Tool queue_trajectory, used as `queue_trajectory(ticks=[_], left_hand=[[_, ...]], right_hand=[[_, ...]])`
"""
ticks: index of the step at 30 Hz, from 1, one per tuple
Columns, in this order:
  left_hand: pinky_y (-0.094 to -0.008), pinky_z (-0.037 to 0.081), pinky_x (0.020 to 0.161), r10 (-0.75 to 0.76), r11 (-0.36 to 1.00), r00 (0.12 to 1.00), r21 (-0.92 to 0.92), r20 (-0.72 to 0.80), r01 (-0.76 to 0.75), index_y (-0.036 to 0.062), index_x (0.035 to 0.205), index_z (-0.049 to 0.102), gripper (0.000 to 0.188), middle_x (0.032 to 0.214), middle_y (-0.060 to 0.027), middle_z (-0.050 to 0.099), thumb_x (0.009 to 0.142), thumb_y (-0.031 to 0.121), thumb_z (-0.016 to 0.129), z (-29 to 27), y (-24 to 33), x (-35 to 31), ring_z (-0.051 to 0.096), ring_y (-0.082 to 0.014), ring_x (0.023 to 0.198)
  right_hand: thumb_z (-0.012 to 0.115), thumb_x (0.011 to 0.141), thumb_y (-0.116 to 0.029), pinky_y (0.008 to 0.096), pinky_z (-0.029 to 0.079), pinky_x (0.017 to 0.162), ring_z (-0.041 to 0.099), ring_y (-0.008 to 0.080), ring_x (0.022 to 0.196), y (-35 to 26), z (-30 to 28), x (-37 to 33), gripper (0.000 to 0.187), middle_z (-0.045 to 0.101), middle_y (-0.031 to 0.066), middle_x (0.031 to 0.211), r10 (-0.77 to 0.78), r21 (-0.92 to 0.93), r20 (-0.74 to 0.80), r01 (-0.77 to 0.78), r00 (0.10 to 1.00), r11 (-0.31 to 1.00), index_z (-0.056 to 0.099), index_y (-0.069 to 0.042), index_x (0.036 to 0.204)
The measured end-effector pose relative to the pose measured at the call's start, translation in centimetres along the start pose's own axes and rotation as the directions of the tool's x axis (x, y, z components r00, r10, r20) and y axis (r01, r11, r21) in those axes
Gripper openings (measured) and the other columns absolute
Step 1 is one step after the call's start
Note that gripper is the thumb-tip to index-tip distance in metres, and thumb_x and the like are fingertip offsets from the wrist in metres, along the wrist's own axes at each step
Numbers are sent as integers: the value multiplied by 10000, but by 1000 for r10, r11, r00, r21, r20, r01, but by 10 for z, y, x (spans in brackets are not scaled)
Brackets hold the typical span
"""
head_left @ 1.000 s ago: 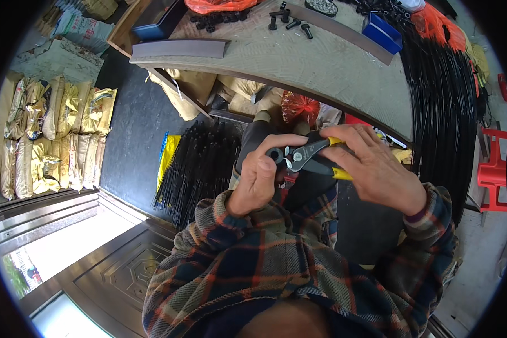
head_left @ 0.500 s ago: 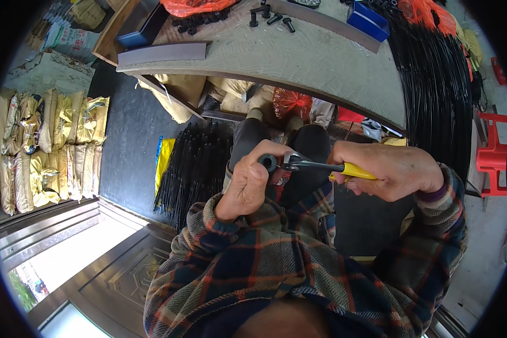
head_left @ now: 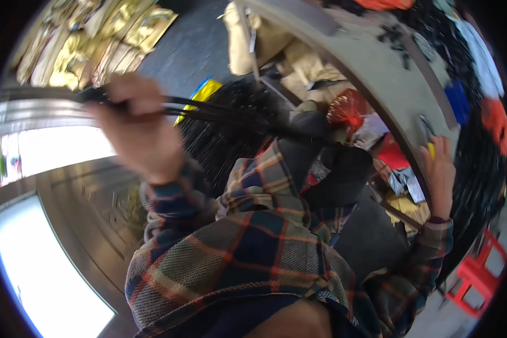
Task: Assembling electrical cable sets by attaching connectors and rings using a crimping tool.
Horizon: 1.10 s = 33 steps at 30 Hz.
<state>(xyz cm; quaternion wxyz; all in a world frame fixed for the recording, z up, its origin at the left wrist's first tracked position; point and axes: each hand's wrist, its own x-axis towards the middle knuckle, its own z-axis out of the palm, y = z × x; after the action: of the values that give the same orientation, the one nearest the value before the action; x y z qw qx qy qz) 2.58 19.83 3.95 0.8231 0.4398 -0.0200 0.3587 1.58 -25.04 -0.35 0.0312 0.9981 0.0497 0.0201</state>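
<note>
Raised at the left, my left hand (head_left: pixel 141 127) is closed around several thin black rods or cables (head_left: pixel 203 108) near a dark end piece. Motion blurs both the hand and that piece. The black lengths run rightward past my knees. Far to the right, my right hand (head_left: pixel 442 174) is at the workbench (head_left: pixel 372 62), its fingers around the yellow handle of a pair of pliers (head_left: pixel 427 128). The metal jaws point away from me over the bench top. Black fittings (head_left: pixel 397 42) lie loose farther back on the bench.
A large bundle of black cables (head_left: pixel 225 129) rests on the floor at the left, beside a yellow bag (head_left: pixel 208 90). Stacked sacks (head_left: pixel 112 39) stand behind. A red plastic bag (head_left: pixel 346 110) sits under the bench, and a red stool (head_left: pixel 479 276) is at the lower right.
My left hand has swung left and up with the black piece. My right hand has carried the pliers rightward, away from that piece, to the bench. The whole view has turned.
</note>
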Motion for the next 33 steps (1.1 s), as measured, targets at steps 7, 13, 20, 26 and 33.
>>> queue_trajectory(ticks=[7,13,20,26,33], left_hand=[[-239,313,386,398,878,862,142,315,-457,76,1291,352,584,618,14,380,888,496,398,-43,32,16,345,-79,456],[-339,430,840,-641,375,682,919,352,-122,15,1199,502,349,1107,-215,561,867,119,515,-125,-169,-8,562,-325,996],[-486,342,887,-718,232,566,907,404,-353,105,1396,179,739,1193,-258,457,807,292,585,-162,-291,-83,460,-410,1061],[-459,297,932,-589,582,359,688,724,-433,21,1299,359,607,1182,-216,469,787,224,615,-80,-248,-140,429,-366,1089],[-454,281,949,-575,591,256,611,777,-527,34,1180,500,468,1262,-244,396,777,238,617,-68,-210,-162,400,-394,1120]], right_hand=[[543,851,-218,397,461,763,545,343,962,37,10,-1,299,507,144,1140,-138,-210,-216,92,967,973,493,-41,1087],[584,800,-130,365,450,785,549,339,949,43,-15,-39,203,570,160,1038,232,128,-117,-217,966,968,567,-26,973],[607,764,-313,421,479,680,592,332,796,119,-33,-60,278,606,148,827,521,-200,-32,-516,853,833,609,-37,797],[673,688,-428,422,493,648,618,345,742,116,6,-25,517,620,193,764,708,-192,-125,-717,695,670,484,5,898],[588,709,-206,461,492,604,619,367,676,120,42,-13,396,619,193,744,715,-50,-241,-744,657,667,377,-15,984]])
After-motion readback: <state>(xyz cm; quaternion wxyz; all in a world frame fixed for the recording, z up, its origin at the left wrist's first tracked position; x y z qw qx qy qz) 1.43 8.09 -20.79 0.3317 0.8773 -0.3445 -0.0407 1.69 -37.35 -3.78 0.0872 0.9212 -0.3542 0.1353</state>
